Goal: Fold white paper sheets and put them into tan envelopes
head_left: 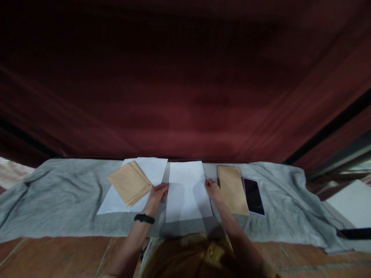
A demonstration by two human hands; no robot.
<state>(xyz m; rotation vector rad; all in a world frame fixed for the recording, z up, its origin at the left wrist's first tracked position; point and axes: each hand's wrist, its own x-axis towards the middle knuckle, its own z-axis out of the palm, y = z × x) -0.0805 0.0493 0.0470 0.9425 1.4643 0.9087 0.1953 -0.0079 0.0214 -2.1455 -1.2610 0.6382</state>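
A white sheet of paper lies in front of me on a grey cloth. My left hand, with a black band on the wrist, has its fingers pinched at the sheet's left edge. At the right edge, my right hand is closed with its fingertips on the paper. Close to my left hand, a stack of brown envelopes rests at a slant on more white sheets. Just right of my right hand is another pile of brown envelopes.
The grey cloth covers the low surface. A dark-screened phone lies beside the right-hand envelopes. Dark red fabric rises behind the cloth. A white panel-like object stands at far right, and floor tiles show in front.
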